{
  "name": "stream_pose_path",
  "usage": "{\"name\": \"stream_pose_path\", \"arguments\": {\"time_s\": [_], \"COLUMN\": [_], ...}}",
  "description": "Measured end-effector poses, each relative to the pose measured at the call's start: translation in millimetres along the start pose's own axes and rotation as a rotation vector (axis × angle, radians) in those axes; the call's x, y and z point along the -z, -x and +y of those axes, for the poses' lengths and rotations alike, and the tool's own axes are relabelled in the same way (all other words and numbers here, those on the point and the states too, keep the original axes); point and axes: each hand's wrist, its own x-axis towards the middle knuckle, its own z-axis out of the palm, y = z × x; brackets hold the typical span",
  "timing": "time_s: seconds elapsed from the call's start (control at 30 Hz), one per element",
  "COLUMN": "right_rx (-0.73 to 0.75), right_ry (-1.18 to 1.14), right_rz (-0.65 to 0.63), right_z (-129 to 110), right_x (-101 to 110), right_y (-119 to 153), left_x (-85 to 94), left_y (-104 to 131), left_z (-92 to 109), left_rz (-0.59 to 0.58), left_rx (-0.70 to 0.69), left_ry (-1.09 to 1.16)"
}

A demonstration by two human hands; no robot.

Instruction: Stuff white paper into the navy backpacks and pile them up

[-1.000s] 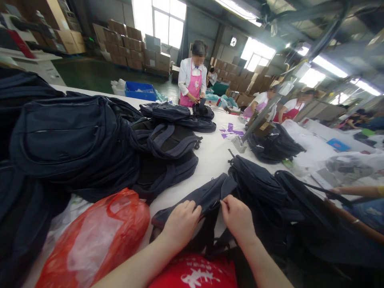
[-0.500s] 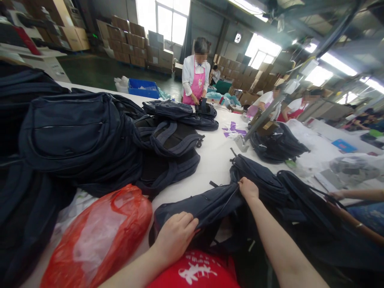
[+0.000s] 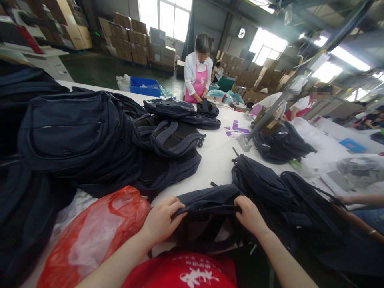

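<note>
A dark navy backpack (image 3: 207, 199) lies at the near edge of the white table, in front of my body. My left hand (image 3: 164, 218) is closed on its left edge, thumb below and fingers on top. At its right edge my right hand (image 3: 249, 214) pinches the fabric. Between the hands the near side sags, and dark straps hang below it. Just left of my left hand is a red plastic bag (image 3: 102, 232) with something pale inside. Another navy backpack (image 3: 264, 180) lies just beyond my right hand.
Navy backpacks (image 3: 69, 128) are heaped on the left of the white table (image 3: 214, 160). A slanted metal post (image 3: 267, 112) rises at the right. Across the table a person in a pink apron (image 3: 199, 76) handles a bag. At the right edge a co-worker's hand (image 3: 348, 200) touches another backpack.
Both hands have shifted on the backpack: my left hand moved up and now grips its edge, my right hand came down. The backpack now lies more level, with its near side facing me.
</note>
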Motion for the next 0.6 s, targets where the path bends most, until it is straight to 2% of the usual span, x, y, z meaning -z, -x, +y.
{"name": "stream_pose_path", "arguments": {"time_s": [0.13,0.23,0.3,0.37,0.43,0.53,0.6], "right_rx": [0.045,0.263,0.427,0.553,0.632,0.703,0.754], "right_ry": [0.009,0.015,0.025,0.045,0.066,0.074,0.071], "right_rz": [0.137,0.277,0.327,0.332,0.323,0.302,0.272], "right_z": [-18,-50,-75,-97,-114,-129,-136], "right_x": [-8,5,20,34,46,59,63], "right_y": [9,13,13,11,9,10,14], "left_x": [26.2,43.0,47.4,45.2,38.6,28.0,23.9], "left_y": [-4,-6,-7,-11,-19,-33,-40], "left_z": [14,36,52,64,67,56,43], "left_rz": [-0.116,-0.150,-0.144,-0.142,-0.164,-0.215,-0.184], "left_rx": [0.123,0.187,0.127,0.057,0.036,0.098,0.141], "left_ry": [0.148,0.103,0.048,0.006,0.001,0.075,0.090]}}
